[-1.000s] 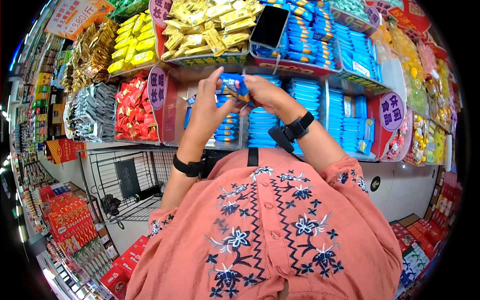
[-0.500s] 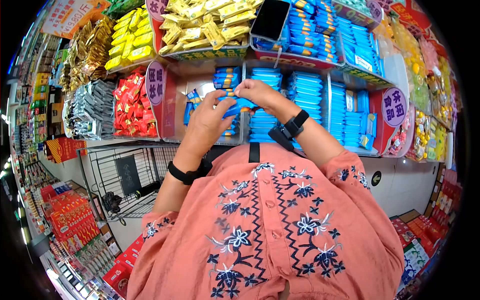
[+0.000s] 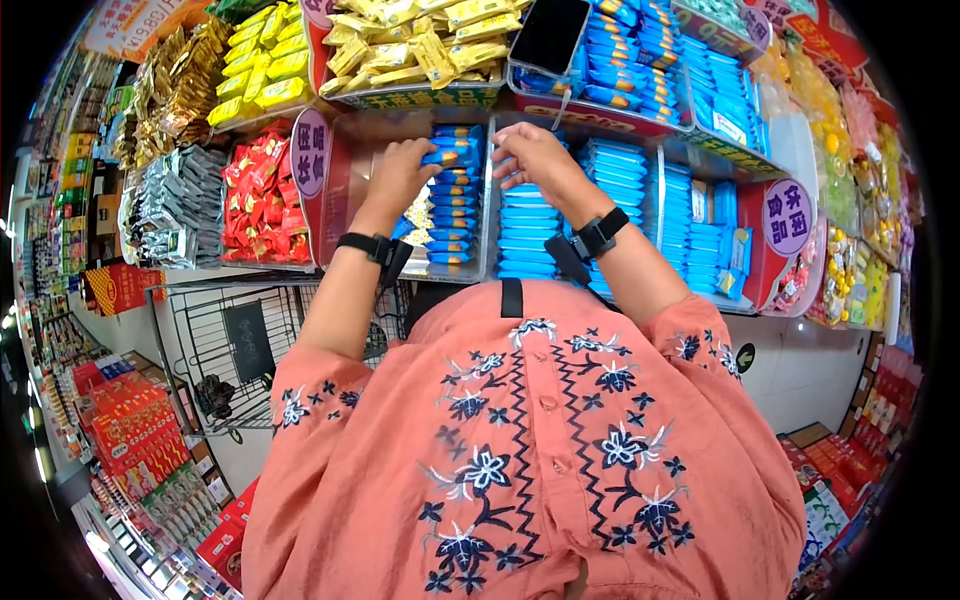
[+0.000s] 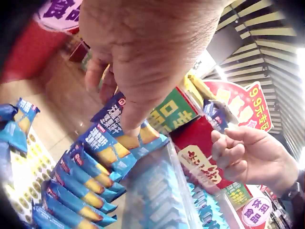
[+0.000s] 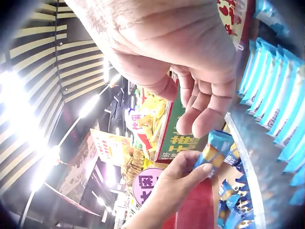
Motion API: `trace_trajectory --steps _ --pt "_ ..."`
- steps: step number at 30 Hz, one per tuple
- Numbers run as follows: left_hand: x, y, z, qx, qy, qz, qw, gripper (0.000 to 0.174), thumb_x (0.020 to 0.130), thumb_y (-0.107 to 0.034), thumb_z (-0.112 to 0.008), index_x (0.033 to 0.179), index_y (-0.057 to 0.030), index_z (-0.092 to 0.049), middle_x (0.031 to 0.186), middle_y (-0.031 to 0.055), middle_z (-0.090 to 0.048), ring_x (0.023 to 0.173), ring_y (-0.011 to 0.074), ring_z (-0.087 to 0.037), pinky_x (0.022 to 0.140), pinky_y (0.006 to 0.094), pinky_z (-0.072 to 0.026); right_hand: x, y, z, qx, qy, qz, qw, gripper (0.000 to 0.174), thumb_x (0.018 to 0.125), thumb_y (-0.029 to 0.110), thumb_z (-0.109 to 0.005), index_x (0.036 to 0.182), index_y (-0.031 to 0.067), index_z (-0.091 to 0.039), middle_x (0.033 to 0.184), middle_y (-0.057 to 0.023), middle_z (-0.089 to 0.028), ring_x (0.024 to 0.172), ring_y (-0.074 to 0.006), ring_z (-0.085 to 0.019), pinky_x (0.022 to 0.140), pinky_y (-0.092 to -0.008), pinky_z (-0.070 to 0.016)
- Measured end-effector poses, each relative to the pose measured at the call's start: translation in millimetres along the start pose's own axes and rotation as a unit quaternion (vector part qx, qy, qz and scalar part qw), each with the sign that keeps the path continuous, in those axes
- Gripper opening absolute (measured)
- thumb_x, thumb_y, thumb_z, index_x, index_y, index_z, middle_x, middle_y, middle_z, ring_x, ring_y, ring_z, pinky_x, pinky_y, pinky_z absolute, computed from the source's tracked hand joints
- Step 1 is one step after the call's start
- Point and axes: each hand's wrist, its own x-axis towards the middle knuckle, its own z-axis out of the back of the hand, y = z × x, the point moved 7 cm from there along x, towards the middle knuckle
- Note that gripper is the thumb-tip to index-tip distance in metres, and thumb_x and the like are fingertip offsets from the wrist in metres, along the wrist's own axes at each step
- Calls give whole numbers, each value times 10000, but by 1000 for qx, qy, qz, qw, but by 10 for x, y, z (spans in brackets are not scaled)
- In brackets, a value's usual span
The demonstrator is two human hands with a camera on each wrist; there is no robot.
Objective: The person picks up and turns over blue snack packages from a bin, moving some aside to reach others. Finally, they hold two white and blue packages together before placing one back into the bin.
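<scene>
My left hand (image 3: 398,178) reaches into the compartment left of the clear divider. Between its thumb and fingers it pinches a blue biscuit packet (image 5: 214,151) with golden biscuits printed on it. That packet lies at the far end of a row of matching packets (image 3: 455,218), stacked on edge. In the left wrist view, the thumb presses on the packet's face beside another blue packet (image 4: 107,150). Over the divider (image 3: 489,215), my right hand (image 3: 543,165) hovers with loosely bent fingers and nothing in them.
Light blue packets (image 3: 528,235) fill the bins to the right. Red packets (image 3: 262,200) stand at left, yellow ones (image 3: 420,45) on the upper tier. A phone (image 3: 550,35) rests above the divider. A wire cart (image 3: 250,345) stands below at left. Loose packets (image 4: 16,124) lie on a dotted sheet.
Both hands were together handling blue packets in front of the bin. They have since parted: the left set a packet against the row's far end, the right drew away empty.
</scene>
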Motion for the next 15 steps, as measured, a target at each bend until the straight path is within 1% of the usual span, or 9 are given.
trace_trajectory --steps 1,4,5,7,10,13,15 --pt "25 29 -112 10 16 -2 1000 296 806 -203 -764 1073 -113 -670 1011 106 -635 1005 341 -575 860 443 -489 -6 -13 10 0 -2 -3 1000 296 976 271 -584 1126 16 -566 978 -119 -623 782 -217 -685 624 -327 -569" --pt "23 17 -231 22 -11 -9 1000 306 773 -175 -788 1054 -114 -685 1007 110 -603 1006 337 -569 863 443 -490 4 -104 36 1 1 -9 1000 294 977 276 -589 1122 21 -569 970 -116 -629 777 -218 -685 624 -329 -567" --pt "36 29 -282 38 3 9 999 320 746 -154 -803 1044 -112 -695 1009 108 -581 1007 335 -563 867 444 -491 4 -125 48 1 4 -13 1000 290 975 276 -589 1125 28 -572 964 -103 -629 781 -202 -680 635 -325 -566" --pt "54 42 -350 38 -5 -5 999 318 747 -154 -801 1047 -120 -699 1015 108 -581 1007 335 -562 868 444 -490 -25 -142 41 2 10 -20 1000 282 973 277 -588 1132 44 -579 953 -78 -627 789 -169 -668 658 -318 -565" --pt "35 54 -427 70 5 -15 997 316 749 -151 -796 1044 -123 -686 1018 107 -576 1002 334 -561 862 449 -488 -14 -147 30 2 11 -10 1000 300 977 294 -598 1105 23 -573 964 -112 -633 783 -216 -685 625 -325 -564" --pt "20 23 -450 95 4 -7 995 318 750 -147 -796 1034 -124 -655 1029 112 -571 1001 340 -558 863 450 -481 10 -157 5 -6 13 -16 1000 299 976 298 -600 1101 27 -575 970 -111 -632 785 -214 -685 625 -322 -563" --pt "23 14 -444 100 -13 5 995 321 750 -146 -795 1025 -126 -632 1033 115 -568 999 344 -556 860 451 -477 19 -166 -17 -5 21 -19 1000 291 975 304 -609 1097 42 -579 955 -89 -628 786 -186 -673 638 -316 -564"
